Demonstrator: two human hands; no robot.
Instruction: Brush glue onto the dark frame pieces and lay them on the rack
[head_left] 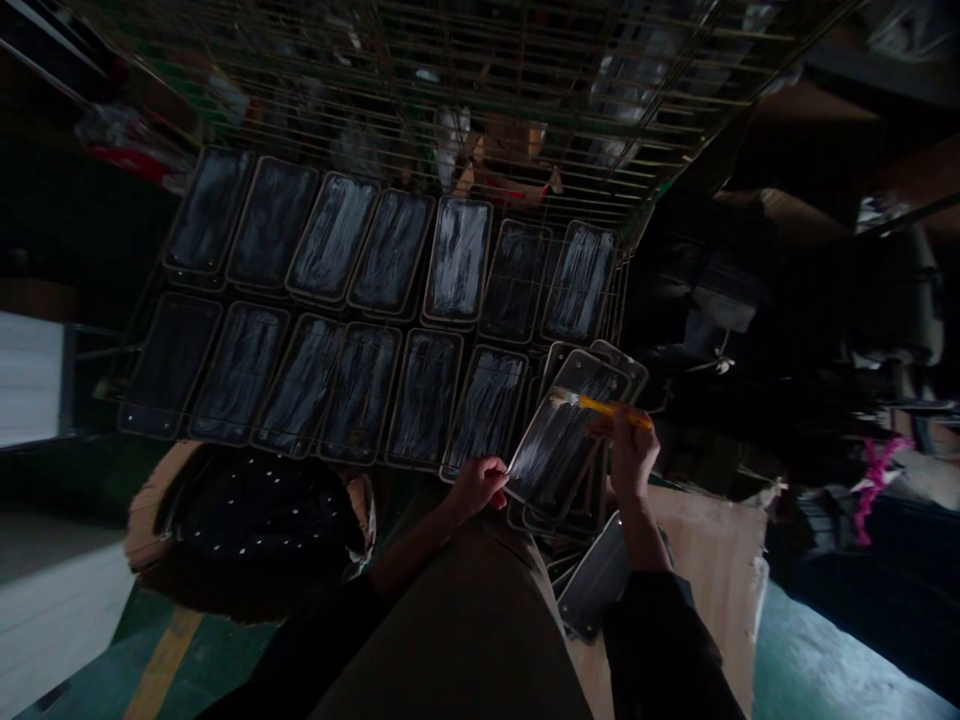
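Observation:
My right hand (632, 452) is closed around the yellow handle of a paintbrush (596, 404). Its pale bristles touch the upper part of a dark rectangular panel (555, 440) with rounded corners and whitish streaks. The panel lies tilted on a stack of similar ones. At its lower left corner, my left hand (480, 483) pinches the edge between thumb and fingers. Just beside that hand is another streaked panel (484, 410). Below my right wrist lies a plain dark panel (598, 580) on more panels.
Two rows of streaked panels (322, 240) lie on a wire rack, with a wire mesh cage (487, 70) behind. A round cardboard-edged container (154, 510) holds dark material at lower left. A wooden board (720, 560) is at right, near dark bundles (697, 290).

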